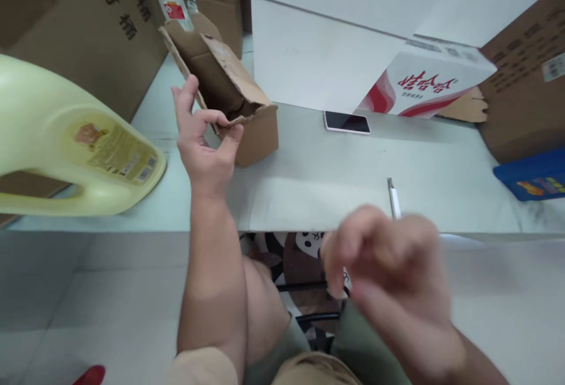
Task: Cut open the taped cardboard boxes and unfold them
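A small open cardboard box (260,135) rests on the pale table, its inside partly in shadow. At its near left edge, my left hand (207,143) pinches the cardboard rim between thumb and index finger, with the other fingers raised. My right hand (388,273) is held close to the camera, past the table's front edge and above my lap. Its fingers look curled, but motion blur hides whether anything is between them. Just beyond that hand lies a slim white-handled tool (394,198), partly covered by it.
A yellow jug (39,114) stands at left before a large carton (79,14). Glass bottles (170,2) are behind the box. Farther right are a phone (346,122), a white-and-red carton (419,82) and a blue package (536,176).
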